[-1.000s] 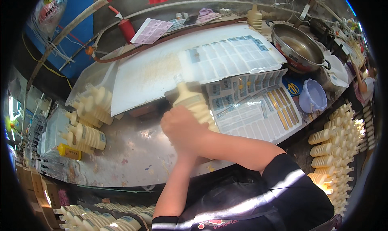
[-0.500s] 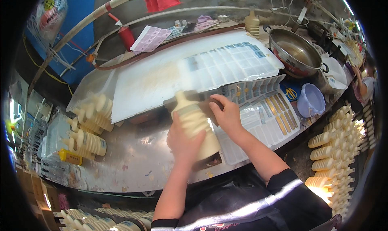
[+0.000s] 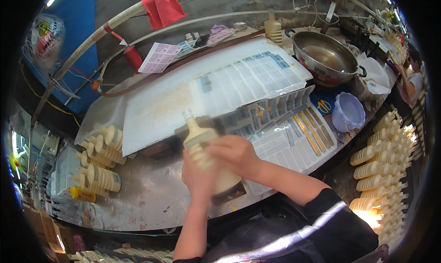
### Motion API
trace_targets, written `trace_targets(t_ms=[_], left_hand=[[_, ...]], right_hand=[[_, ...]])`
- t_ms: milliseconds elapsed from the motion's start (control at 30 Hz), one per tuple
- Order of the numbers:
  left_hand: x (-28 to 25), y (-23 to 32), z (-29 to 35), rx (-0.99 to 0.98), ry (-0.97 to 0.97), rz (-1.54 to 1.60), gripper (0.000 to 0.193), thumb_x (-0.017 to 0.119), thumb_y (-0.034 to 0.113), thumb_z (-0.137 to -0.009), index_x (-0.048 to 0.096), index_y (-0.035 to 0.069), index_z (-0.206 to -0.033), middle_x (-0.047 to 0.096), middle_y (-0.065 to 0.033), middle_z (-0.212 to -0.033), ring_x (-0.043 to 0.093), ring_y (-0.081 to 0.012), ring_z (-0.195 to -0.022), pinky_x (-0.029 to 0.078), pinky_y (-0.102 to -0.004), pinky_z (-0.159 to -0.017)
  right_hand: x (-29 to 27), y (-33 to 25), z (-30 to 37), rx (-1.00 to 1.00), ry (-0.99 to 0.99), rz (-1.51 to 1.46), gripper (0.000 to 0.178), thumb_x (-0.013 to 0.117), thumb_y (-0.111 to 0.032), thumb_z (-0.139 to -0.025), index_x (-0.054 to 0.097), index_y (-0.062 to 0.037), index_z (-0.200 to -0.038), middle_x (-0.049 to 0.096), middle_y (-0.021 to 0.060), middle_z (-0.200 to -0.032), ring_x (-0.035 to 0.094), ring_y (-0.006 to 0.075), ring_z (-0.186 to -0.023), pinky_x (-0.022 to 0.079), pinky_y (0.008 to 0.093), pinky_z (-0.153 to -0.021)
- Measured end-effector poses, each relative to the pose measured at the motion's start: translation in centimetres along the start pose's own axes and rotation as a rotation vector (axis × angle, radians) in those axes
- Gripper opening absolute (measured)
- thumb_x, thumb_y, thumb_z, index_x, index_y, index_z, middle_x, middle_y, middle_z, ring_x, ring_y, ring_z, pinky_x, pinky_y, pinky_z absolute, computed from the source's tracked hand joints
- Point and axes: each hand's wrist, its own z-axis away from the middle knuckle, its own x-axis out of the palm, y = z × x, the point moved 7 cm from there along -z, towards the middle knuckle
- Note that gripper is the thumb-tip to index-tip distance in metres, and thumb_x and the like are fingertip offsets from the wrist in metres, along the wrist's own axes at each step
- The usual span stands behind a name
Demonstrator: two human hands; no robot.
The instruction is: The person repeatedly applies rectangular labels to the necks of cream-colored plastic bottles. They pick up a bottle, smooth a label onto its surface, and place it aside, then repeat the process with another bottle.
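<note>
A cream bottle [image 3: 200,135] with a narrow neck and ribbed body lies tilted on a dark brown support [image 3: 232,193] at the table's front edge. My left hand [image 3: 200,173] is wrapped round the bottle's left side, blurred by motion. Across the bottle's front, my right hand [image 3: 234,155] presses with bent, closed fingers. Whether anything is between those fingers is hidden. Right of the bottle lie sheets of clear, blue and gold labels [image 3: 294,134]. Behind it is a sloping white board [image 3: 161,106] with more blue-edged labels on its right half.
Several cream bottles [image 3: 105,145] stand at left beside a yellow bottle [image 3: 82,194]. A large metal pan [image 3: 326,56] and a lilac bucket [image 3: 348,112] are at right. Rows of bottles [image 3: 379,171] fill the lower right. A red cloth [image 3: 163,8] hangs from a pipe. Another person [image 3: 411,81] is far right.
My right hand has moved left from beside the bottle onto its front. A brown flat piece seen at its fingers earlier is no longer visible there. My left hand stays on the bottle.
</note>
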Motion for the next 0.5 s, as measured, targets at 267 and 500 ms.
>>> trace_targets(t_ms=[267, 500], left_hand=[[0.5, -2.0, 3.3, 0.073, -0.022, 0.352, 0.1, 0.076, 0.017, -0.076, 0.024, -0.003, -0.159, 0.05, -0.0267, -0.145, 0.053, -0.0369, -0.132, 0.042, -0.0442, -0.112], [0.7, -1.6, 2.9, 0.061, -0.047, 0.371, 0.102, 0.076, 0.017, -0.074, 0.025, -0.002, -0.159, 0.05, -0.0251, -0.145, 0.054, -0.0343, -0.132, 0.042, -0.0427, -0.112]], right_hand=[[-1.9, 11.5, -4.8, 0.628, -0.163, 0.007, 0.026, 0.062, -0.027, -0.094, 0.076, -0.0053, -0.095, 0.07, 0.0134, -0.106, 0.068, 0.0292, -0.098, 0.052, 0.0371, -0.086], [5.8, 14.5, -10.2, 0.334, -0.352, 0.381, 0.025, 0.062, -0.017, -0.086, 0.074, -0.0026, -0.103, 0.073, 0.0194, -0.101, 0.07, 0.0407, -0.094, 0.056, 0.0477, -0.085]])
